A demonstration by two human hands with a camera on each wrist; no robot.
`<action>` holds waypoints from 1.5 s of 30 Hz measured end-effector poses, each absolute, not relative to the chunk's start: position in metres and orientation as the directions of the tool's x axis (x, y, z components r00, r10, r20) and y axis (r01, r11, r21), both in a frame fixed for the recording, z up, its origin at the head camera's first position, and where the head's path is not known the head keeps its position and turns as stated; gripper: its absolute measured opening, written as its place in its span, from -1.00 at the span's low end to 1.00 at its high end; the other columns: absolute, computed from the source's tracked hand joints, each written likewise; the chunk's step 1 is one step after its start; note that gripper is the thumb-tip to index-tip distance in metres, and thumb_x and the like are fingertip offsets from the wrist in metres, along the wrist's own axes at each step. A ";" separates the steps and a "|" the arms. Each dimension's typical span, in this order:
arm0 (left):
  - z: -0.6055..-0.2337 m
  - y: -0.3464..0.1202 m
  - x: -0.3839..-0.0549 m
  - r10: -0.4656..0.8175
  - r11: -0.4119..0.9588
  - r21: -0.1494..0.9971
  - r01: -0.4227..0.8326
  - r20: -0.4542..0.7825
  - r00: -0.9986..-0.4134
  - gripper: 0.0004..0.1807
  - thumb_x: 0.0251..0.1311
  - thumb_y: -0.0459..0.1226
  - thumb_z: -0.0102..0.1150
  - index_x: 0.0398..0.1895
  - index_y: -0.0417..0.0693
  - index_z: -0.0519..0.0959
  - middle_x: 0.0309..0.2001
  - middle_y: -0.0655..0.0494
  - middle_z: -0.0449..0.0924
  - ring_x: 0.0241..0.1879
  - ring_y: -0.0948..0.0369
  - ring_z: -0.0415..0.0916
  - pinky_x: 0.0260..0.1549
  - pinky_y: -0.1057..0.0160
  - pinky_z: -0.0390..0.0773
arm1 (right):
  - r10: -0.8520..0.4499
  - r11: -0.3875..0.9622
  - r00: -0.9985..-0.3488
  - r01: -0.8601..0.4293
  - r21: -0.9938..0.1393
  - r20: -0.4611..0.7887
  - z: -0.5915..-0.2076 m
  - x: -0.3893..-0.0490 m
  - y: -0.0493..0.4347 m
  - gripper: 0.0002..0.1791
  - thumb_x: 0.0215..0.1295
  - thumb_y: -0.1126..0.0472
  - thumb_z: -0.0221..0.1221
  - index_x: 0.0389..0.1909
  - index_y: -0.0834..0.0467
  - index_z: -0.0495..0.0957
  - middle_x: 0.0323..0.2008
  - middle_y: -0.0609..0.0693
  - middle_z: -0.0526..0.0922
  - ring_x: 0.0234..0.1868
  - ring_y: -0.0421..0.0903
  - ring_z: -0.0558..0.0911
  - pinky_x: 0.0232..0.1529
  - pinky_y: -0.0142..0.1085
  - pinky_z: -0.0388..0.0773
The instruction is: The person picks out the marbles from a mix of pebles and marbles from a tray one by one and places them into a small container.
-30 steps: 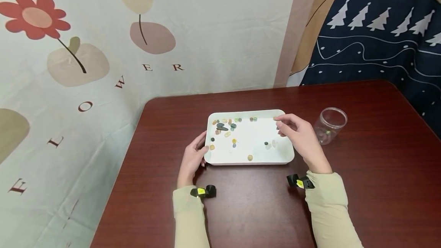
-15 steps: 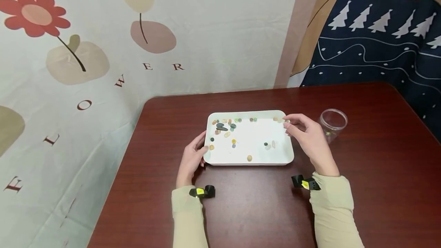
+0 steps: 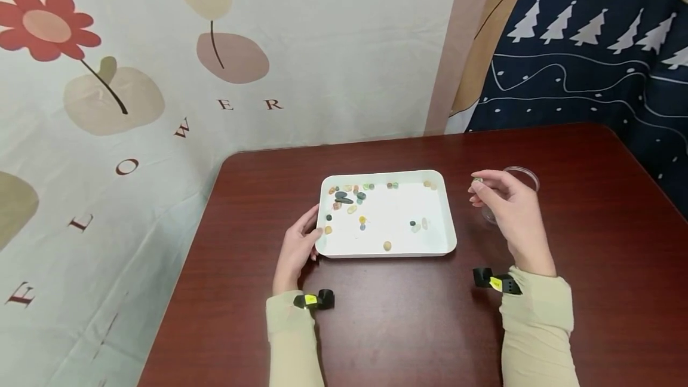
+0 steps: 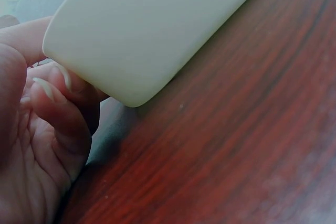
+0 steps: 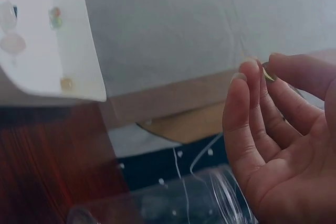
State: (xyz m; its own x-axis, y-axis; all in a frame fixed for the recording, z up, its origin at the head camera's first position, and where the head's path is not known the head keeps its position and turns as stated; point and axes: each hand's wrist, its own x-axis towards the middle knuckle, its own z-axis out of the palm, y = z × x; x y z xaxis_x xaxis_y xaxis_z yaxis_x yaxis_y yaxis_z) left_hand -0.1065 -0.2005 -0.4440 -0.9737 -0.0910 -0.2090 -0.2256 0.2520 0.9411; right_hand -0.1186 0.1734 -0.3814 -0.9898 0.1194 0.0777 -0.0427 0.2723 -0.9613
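Observation:
My left hand grips the left end of a white rectangular tray, thumb at the rim. In the left wrist view its fingers curl at the corner of the tray. Between thumb and fingertips my right hand pinches a small greenish glossy pebble, raised to the right of the tray. The right wrist view shows this pebble partly covered by the fingers. Behind the right hand, a clear jar is mostly hidden in the head view; the right wrist view shows the jar below the hand.
Several small coloured pebbles lie in the tray, many gathered at its upper left around dark oval pebbles. A tan pebble sits near the front edge. The brown wooden table meets a printed cloth at the back.
My right hand has lifted away from the tray's right end and moved right with the pebble, now overlapping the jar. The left hand stays on the tray.

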 end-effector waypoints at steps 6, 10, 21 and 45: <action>-0.445 -0.201 -0.106 -0.093 0.259 0.940 -0.222 -0.204 -0.975 -0.43 0.17 -0.34 0.04 0.29 0.17 0.32 0.24 0.06 0.36 -0.83 0.29 0.24 -0.81 0.27 0.40 | 0.166 0.208 -0.981 -0.065 -0.976 0.100 -0.379 -0.115 0.190 -0.59 0.23 0.08 0.14 0.05 0.18 0.49 -0.35 -0.08 0.62 -0.41 -0.19 0.62 -0.35 -0.52 0.57; -0.454 -0.205 -0.110 -0.094 0.249 0.942 -0.225 -0.208 -0.974 -0.43 0.18 -0.34 0.05 0.29 0.20 0.31 0.25 0.07 0.35 -0.82 0.27 0.25 -0.82 0.26 0.39 | 0.181 0.101 -0.978 -0.084 -0.991 0.101 -0.379 -0.113 0.199 -0.61 0.21 0.14 0.17 0.03 0.22 0.49 -0.40 -0.06 0.64 -0.48 -0.17 0.60 -0.48 -0.52 0.55; -0.473 -0.208 -0.117 -0.115 0.249 0.948 -0.197 -0.173 -0.978 -0.46 0.17 -0.28 0.07 0.21 0.42 0.36 0.20 0.19 0.41 -0.81 0.24 0.24 -0.84 0.27 0.38 | 0.238 0.131 -0.970 -0.018 -0.991 0.049 -0.381 -0.111 0.210 -0.58 0.21 0.11 0.17 0.07 0.17 0.48 -0.42 -0.14 0.66 -0.52 -0.24 0.58 -0.50 -0.52 0.51; -0.474 -0.208 -0.114 -0.118 0.286 0.939 -0.192 -0.164 -0.979 -0.45 0.14 -0.27 0.06 0.20 0.46 0.36 0.19 0.24 0.41 -0.82 0.22 0.22 -0.86 0.28 0.36 | 0.302 -0.105 -0.953 -0.017 -0.994 -0.016 -0.394 -0.109 0.232 -0.57 0.12 0.16 0.25 -0.01 0.26 0.48 -0.61 -0.04 0.60 -0.68 -0.16 0.54 -0.58 -0.47 0.56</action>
